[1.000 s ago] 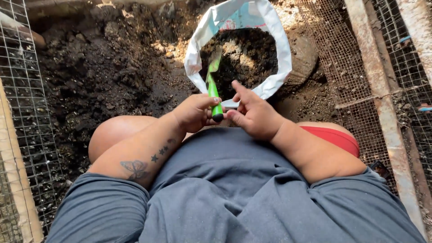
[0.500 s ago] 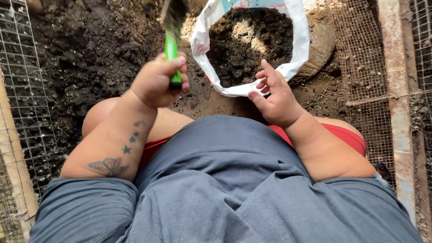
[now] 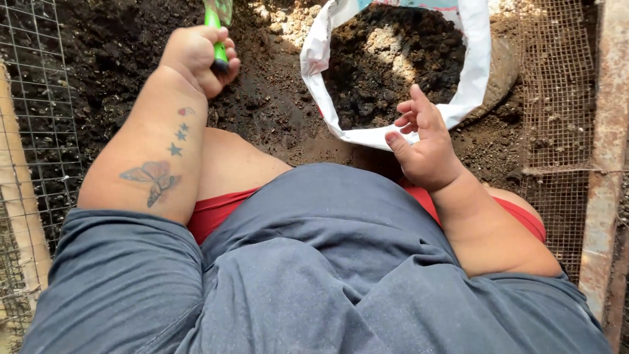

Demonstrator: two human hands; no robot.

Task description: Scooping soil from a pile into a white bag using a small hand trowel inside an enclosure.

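Note:
My left hand (image 3: 196,58) grips the green handle of a small garden trowel (image 3: 217,26), held out over dark soil at the upper left; its blade runs off the top edge. My right hand (image 3: 422,144) is empty with fingers spread, hovering just in front of the near rim of a white plastic bag (image 3: 367,134). The bag is rolled open and holds dark soil (image 3: 393,62). My knees in red shorts and a grey shirt fill the lower part of the view.
Dark loose soil (image 3: 98,59) covers the ground ahead. Wire mesh (image 3: 33,118) runs along the left edge beside a wooden board (image 3: 23,216). Finer mesh (image 3: 557,98) and a rusty metal bar (image 3: 606,131) stand on the right.
My left hand carried the trowel from the bag's front up and out to the left over the soil. My right hand let go and opened near the bag's rim.

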